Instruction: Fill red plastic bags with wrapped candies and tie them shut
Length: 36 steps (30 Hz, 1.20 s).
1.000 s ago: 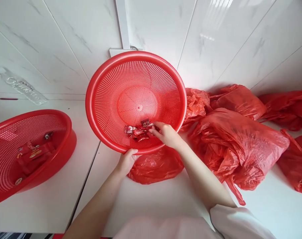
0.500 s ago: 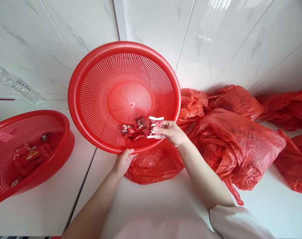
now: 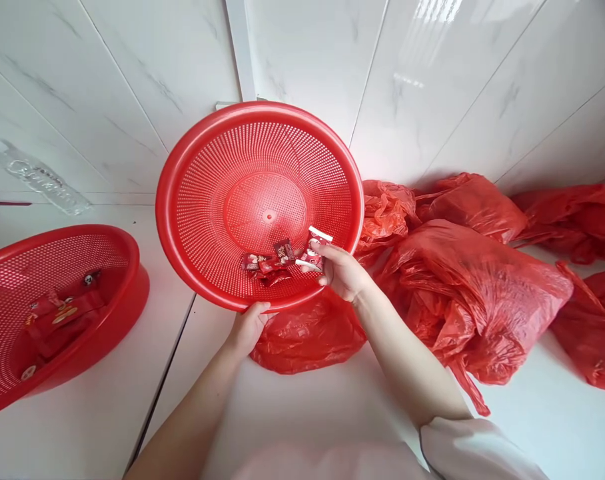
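A large red plastic colander basket (image 3: 202, 193) is tilted toward me, its mouth facing my body. My left hand (image 3: 250, 328) grips its near rim, thumb over the edge. Over the basket's lower right, my right hand (image 3: 345, 270) pinches a small red wrapped candy packet (image 3: 316, 248) with white crimped ends. Several dark red and red candy packets (image 3: 270, 263) lie in a small heap on the basket's lower inner wall, just left of that hand. Beneath the basket's near rim, an open red plastic bag (image 3: 307, 340) rests on the white table.
Another red basket (image 3: 127, 293) with red packets in it stands at the left. Several filled red plastic bags (image 3: 497, 287) crowd the table on the right. A clear plastic bottle (image 3: 42, 180) lies near the tiled wall (image 3: 302, 60) at the back left.
The basket's far and left rim has come down and inward toward the right. The packet in my right hand has tilted and moved slightly right; my left hand keeps its hold.
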Each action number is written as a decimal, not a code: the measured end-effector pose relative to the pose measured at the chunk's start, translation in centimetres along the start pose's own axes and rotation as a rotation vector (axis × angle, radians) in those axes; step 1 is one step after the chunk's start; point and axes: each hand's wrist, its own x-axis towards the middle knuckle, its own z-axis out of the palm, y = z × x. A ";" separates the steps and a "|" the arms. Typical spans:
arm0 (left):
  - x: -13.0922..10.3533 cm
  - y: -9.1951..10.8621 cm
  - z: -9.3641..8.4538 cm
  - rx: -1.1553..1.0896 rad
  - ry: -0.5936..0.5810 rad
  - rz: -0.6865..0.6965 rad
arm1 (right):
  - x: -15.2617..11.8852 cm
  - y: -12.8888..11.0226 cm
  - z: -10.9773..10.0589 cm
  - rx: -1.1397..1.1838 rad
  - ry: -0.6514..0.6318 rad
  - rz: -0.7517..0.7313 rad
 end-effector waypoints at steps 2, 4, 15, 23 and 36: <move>0.1 0.0 -0.1 0.004 -0.004 0.001 | 0.1 -0.3 0.1 0.130 -0.020 0.061; 0.2 -0.1 -0.3 0.011 -0.014 -0.014 | 0.2 -0.5 0.4 0.242 -0.064 0.072; 0.3 -0.3 -0.8 0.019 -0.021 -0.067 | -0.5 -0.8 1.2 0.311 -0.161 0.128; 0.2 -0.2 -0.8 0.019 -0.022 -0.083 | -1.5 -0.4 1.6 -0.456 0.091 -0.454; 0.2 0.1 -0.2 0.018 0.004 -0.085 | -4.3 -2.9 1.5 -1.334 -0.141 -0.685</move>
